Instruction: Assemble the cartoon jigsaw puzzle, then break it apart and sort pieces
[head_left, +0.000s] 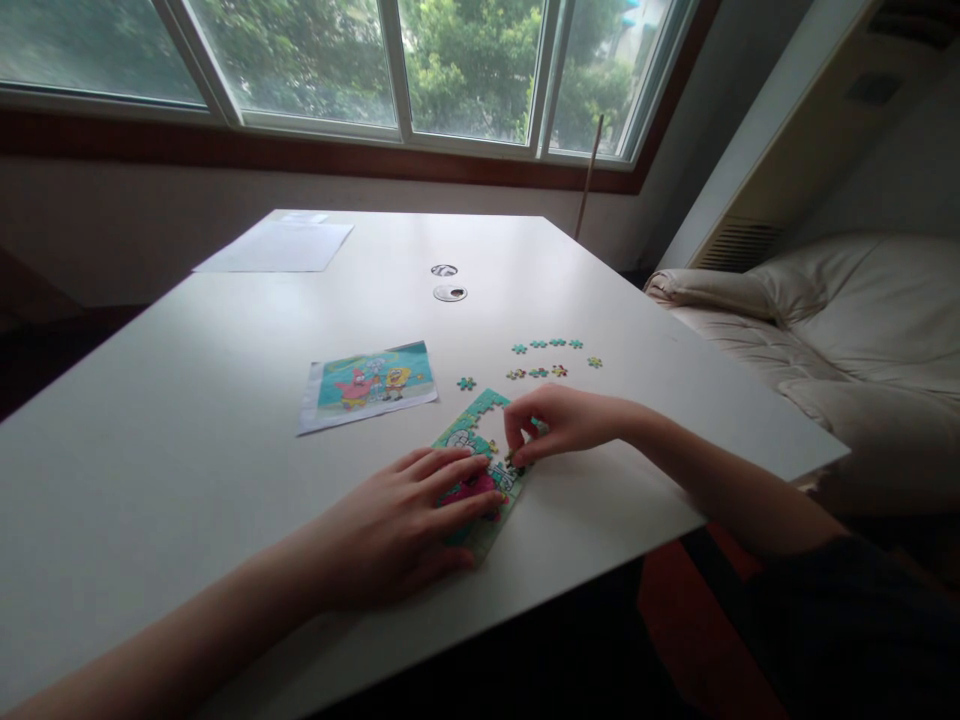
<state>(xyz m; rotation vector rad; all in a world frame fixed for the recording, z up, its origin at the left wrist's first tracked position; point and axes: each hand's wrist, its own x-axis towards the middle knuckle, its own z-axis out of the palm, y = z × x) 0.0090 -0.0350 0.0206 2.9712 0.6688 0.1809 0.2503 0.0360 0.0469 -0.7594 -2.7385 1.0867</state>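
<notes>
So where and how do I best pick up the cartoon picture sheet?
I'd pinch the picture sheet by its near-left corner, coming from the left with the left hand. It looks thin and lies flat on the table, so an edge is the likeliest hold. The white margin is broad there, while a loose puzzle piece lies off its right edge.

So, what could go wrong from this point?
The left hand lies across the puzzle, so a sideways push might shift joined parts. The right hand seems to pinch a small piece, which could slip. Loose pieces lie close beyond that hand and might get knocked.
</notes>
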